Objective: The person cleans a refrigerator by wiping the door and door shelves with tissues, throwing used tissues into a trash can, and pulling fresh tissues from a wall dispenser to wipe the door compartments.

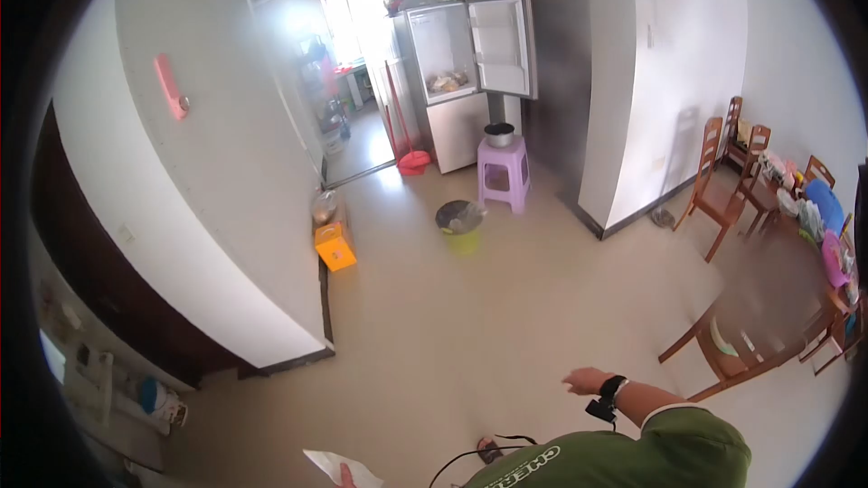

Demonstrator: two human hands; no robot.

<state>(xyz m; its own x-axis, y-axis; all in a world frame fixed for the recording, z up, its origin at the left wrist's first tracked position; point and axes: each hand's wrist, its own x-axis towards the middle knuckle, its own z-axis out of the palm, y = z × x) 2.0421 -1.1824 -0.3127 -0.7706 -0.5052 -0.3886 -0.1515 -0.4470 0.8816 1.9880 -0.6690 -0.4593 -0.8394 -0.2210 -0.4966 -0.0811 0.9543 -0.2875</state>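
Note:
At the bottom edge, my left hand (347, 476) is partly out of view, its fingers closed on a white sheet (339, 467) that looks like paper or thin cloth. My right hand (588, 381) hangs over the floor in front of me, fingers loosely bent and apart, with nothing seen in it. A black band with a small dark device (600, 410) is around that wrist. Farther ahead, an open fridge (457, 131) has a bag of food (447, 81) in its upper compartment. A metal pot (499, 134) rests on a purple stool (504, 173) before it.
A green bin (464, 242) with a dark liner stands on the floor. An orange box (335, 248) lies by the left wall. Near the doorway are a red broom and dustpan (413, 161). Wooden chairs (719, 199) and a cluttered table (778, 280) occupy the right.

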